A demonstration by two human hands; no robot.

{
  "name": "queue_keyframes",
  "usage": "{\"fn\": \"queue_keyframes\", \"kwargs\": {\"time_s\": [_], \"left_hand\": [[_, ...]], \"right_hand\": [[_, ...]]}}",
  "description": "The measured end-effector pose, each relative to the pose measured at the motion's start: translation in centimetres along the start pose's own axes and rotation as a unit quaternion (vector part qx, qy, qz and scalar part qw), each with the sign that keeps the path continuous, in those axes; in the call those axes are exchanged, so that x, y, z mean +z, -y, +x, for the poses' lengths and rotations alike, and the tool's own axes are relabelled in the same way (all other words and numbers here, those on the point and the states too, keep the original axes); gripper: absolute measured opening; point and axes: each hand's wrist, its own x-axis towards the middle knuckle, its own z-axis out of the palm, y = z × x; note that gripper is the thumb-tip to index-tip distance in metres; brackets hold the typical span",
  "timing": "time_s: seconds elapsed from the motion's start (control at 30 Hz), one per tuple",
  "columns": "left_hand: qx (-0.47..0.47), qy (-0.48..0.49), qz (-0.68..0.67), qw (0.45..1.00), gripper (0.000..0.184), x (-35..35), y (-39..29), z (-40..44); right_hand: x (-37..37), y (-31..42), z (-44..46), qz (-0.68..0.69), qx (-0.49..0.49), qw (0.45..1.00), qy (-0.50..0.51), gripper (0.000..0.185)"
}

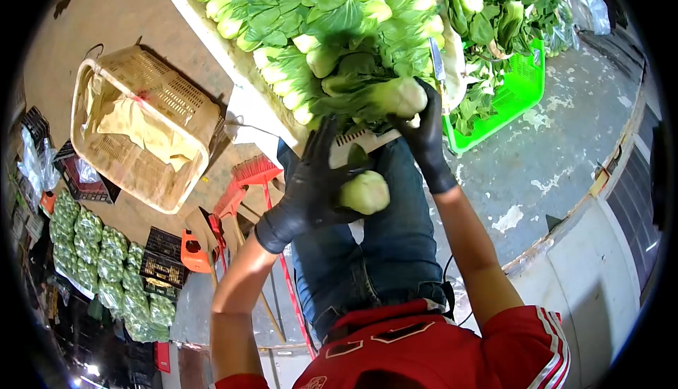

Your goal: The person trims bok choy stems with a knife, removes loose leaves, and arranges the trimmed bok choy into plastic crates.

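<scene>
My left hand (311, 184), in a black glove, holds a bok choy (365, 192) with its pale cut base facing me; the index finger points up toward the crate. My right hand (425, 134), gloved in black too, grips a second bok choy (406, 98) by its base, its leaves lying over the crate's near end. A knife (437, 60) shows its blade just above my right fingers; whether they hold its handle I cannot tell. In front of me the pale crate (205, 32) is filled with rows of bok choy.
A green basket (519, 99) with loose leaves stands at the right, beside more heaped greens (508, 0). On the left are a worn beige basket (194, 99), a red broom (256, 170), an orange container (194, 251) and bagged greens (113, 265).
</scene>
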Motion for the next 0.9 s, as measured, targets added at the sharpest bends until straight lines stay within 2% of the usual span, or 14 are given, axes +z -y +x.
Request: {"fn": "queue_keyframes", "kwargs": {"time_s": [0.03,0.07,0.13,0.2,0.27,0.3,0.37,0.4,0.47,0.53,0.6,0.67,0.77,0.9], "left_hand": [[0.019,0.016,-0.027,0.999,0.066,0.2,-0.5,0.9],[0.036,0.035,-0.011,0.999,0.071,-0.1,-1.5,1.8],[0.079,0.040,-0.033,0.996,0.072,-0.7,-2.5,2.9],[0.060,0.061,-0.034,0.996,0.070,-2.3,-4.7,3.0],[0.033,0.071,-0.049,0.996,0.067,-3.5,-5.5,2.3],[0.011,0.123,-0.092,0.988,0.067,-4.6,-6.2,2.7],[-0.089,0.167,-0.226,0.956,0.059,-5.0,-3.8,0.4],[-0.142,0.170,-0.312,0.924,0.059,-4.9,-2.9,-0.4],[-0.216,0.132,-0.454,0.854,0.059,-4.1,-2.1,-0.7],[-0.247,0.066,-0.537,0.804,0.060,-2.7,-2.2,-0.7],[-0.260,-0.008,-0.584,0.769,0.060,-1.9,-3.2,-1.5],[-0.263,-0.082,-0.611,0.743,0.060,-1.3,-4.3,-3.2],[-0.250,-0.175,-0.652,0.694,0.061,0.0,-4.9,-4.2],[-0.210,-0.235,-0.704,0.636,0.061,1.9,-3.2,-0.9]], "right_hand": [[-0.7,2.5,-0.5,-0.035,-0.026,0.999,0.022,0.078],[-1.3,4.7,-1.0,-0.069,-0.052,0.995,0.043,0.079],[-2.5,7.5,-1.9,-0.032,-0.027,0.996,0.073,0.077],[-5.2,9.6,-0.8,-0.028,-0.089,0.985,0.142,0.072],[-7.1,9.5,-1.5,0.140,-0.027,0.958,0.248,0.069],[-8.3,10.6,-1.3,0.167,0.006,0.943,0.289,0.071],[-9.7,9.8,-0.5,0.243,0.046,0.908,0.338,0.052],[-10.2,8.6,-0.1,0.317,0.068,0.876,0.357,0.047],[-10.9,7.4,0.9,0.350,0.055,0.870,0.343,0.032],[-9.9,3.4,1.7,0.307,0.046,0.918,0.247,0.030],[-7.9,-3.2,1.5,0.037,-0.036,0.985,0.162,0.028],[-5.3,-10.1,1.1,-0.292,-0.045,0.932,0.212,0.026],[-2.6,-17.7,0.9,-0.383,-0.172,0.886,0.198,0.017],[-1.1,-19.7,1.4,-0.476,-0.166,0.836,0.219,0.016]]}}
